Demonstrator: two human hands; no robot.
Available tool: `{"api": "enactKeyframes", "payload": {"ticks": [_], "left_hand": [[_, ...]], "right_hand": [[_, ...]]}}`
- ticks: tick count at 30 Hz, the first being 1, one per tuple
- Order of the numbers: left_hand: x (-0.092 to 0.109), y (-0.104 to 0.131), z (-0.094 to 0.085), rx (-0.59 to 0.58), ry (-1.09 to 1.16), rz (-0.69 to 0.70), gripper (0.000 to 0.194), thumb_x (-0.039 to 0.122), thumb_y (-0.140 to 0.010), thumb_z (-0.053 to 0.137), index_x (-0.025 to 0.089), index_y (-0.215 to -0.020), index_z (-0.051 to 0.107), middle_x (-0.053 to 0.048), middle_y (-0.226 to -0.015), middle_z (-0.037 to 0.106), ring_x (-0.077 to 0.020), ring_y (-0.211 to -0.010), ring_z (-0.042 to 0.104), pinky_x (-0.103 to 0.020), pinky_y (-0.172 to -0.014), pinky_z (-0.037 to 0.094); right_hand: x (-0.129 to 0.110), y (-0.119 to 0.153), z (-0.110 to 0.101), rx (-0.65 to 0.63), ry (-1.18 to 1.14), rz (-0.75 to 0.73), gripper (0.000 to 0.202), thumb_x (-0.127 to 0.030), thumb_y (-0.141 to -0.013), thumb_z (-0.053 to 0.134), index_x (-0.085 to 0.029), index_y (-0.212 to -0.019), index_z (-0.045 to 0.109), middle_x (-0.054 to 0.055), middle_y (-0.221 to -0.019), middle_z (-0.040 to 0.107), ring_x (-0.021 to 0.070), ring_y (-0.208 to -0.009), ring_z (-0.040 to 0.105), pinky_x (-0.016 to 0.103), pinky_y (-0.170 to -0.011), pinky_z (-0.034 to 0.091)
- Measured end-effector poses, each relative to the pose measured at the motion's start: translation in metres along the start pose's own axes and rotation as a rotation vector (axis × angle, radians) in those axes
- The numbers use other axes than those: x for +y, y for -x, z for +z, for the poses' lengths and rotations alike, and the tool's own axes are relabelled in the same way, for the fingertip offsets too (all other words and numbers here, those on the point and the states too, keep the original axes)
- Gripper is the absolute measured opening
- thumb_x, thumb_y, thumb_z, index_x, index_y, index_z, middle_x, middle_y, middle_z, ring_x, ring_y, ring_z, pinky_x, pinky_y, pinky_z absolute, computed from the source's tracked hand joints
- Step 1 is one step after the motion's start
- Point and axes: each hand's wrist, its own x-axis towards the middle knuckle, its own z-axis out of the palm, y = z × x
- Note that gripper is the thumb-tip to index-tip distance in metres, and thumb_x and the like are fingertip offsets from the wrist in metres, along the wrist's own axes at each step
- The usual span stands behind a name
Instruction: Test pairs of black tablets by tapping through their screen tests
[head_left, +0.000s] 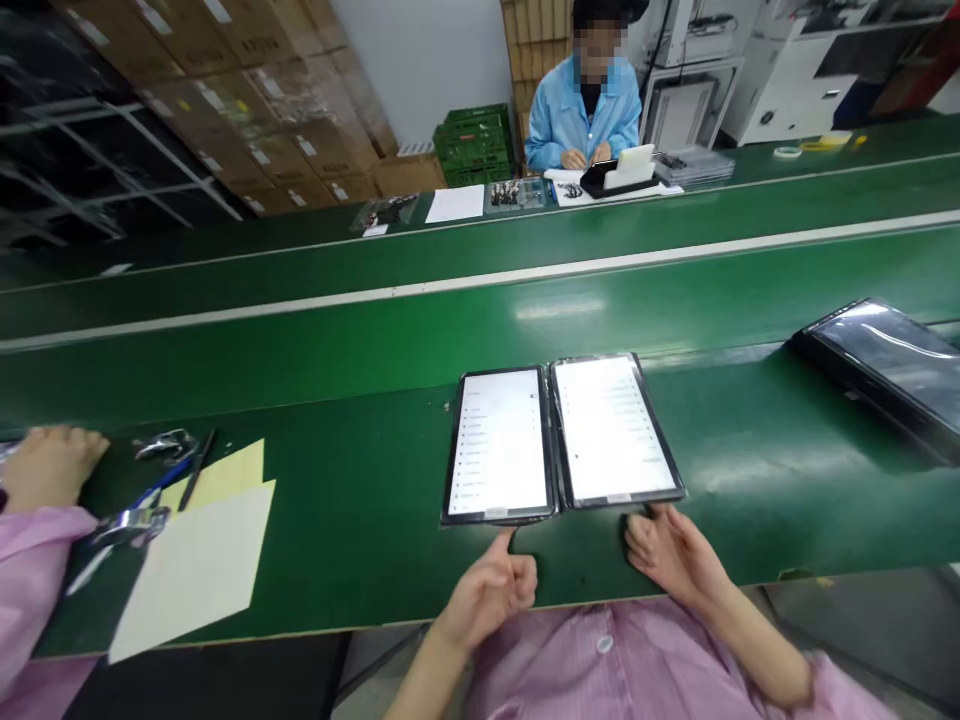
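Note:
Two lit tablets lie side by side on the green bench: the left tablet [499, 440] and the right tablet [615, 430], each showing a white screen with lines of small text. My left hand [491, 592] is just below the left tablet, index finger stretched to its lower edge and the other fingers curled in. Below the right tablet is my right hand [671, 552], with a fingertip at that tablet's lower edge and the other fingers bent. Neither hand grips anything. Whether the fingertips press on the edges, I cannot tell.
Dark stacked tablets [892, 365] lie at the right. On the left are pale paper sheets [202, 570], a black pen [199, 468] and a neighbour's hand [52, 465]. Across the belt sits a person in blue [585, 115], near green crates [472, 145].

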Motion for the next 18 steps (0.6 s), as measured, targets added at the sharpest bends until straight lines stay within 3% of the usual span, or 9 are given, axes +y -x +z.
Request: {"api": "enactKeyframes", "payload": {"ticks": [3, 8, 11, 14, 18], "left_hand": [[-0.022, 0.008, 0.005, 0.049, 0.028, 0.079, 0.065, 0.018, -0.070, 0.063, 0.027, -0.132, 0.047, 0.003, -0.066, 0.053, -0.0100, -0.055, 0.040, -0.026, -0.058, 0.022], [-0.028, 0.008, 0.015, 0.095, 0.051, 0.131, 0.072, 0.013, -0.066, 0.060, 0.028, -0.134, 0.046, 0.004, -0.066, 0.051, -0.0119, -0.059, 0.041, -0.028, -0.061, 0.022], [-0.028, 0.008, 0.021, 0.096, 0.064, 0.135, 0.055, 0.012, -0.066, 0.061, 0.026, -0.119, 0.054, 0.004, -0.067, 0.049, -0.0116, -0.059, 0.040, -0.027, -0.061, 0.023], [-0.034, 0.010, 0.027, 0.082, 0.091, 0.151, 0.027, 0.014, -0.069, 0.064, 0.023, -0.093, 0.055, 0.003, -0.069, 0.050, -0.0119, -0.063, 0.041, -0.027, -0.063, 0.026], [-0.047, 0.012, 0.032, 0.111, 0.071, 0.107, 0.032, 0.016, -0.067, 0.068, 0.022, -0.096, 0.056, -0.001, -0.080, 0.059, -0.0152, -0.074, 0.049, -0.029, -0.070, 0.031]], "right_hand": [[0.008, 0.034, -0.004, 0.117, 0.141, -0.045, 0.043, -0.059, -0.085, 0.071, -0.025, -0.075, 0.046, 0.000, -0.067, 0.053, 0.0147, -0.055, 0.040, 0.028, -0.057, 0.030], [0.012, 0.062, -0.002, 0.202, 0.365, -0.049, 0.044, -0.063, -0.082, 0.072, -0.025, -0.088, 0.052, 0.000, -0.072, 0.056, 0.0170, -0.062, 0.047, 0.030, -0.060, 0.033], [0.013, 0.062, 0.002, 0.193, 0.389, -0.028, 0.047, -0.061, -0.078, 0.077, -0.024, -0.094, 0.052, 0.000, -0.073, 0.057, 0.0156, -0.061, 0.049, 0.029, -0.059, 0.033], [0.014, 0.059, 0.003, 0.196, 0.357, -0.043, 0.046, -0.057, -0.078, 0.079, -0.023, -0.085, 0.048, 0.001, -0.077, 0.059, 0.0150, -0.063, 0.050, 0.029, -0.061, 0.034], [0.012, 0.059, -0.001, 0.179, 0.329, -0.049, 0.043, -0.055, -0.079, 0.078, -0.023, -0.085, 0.049, 0.002, -0.079, 0.060, 0.0162, -0.067, 0.052, 0.029, -0.062, 0.035]]}}
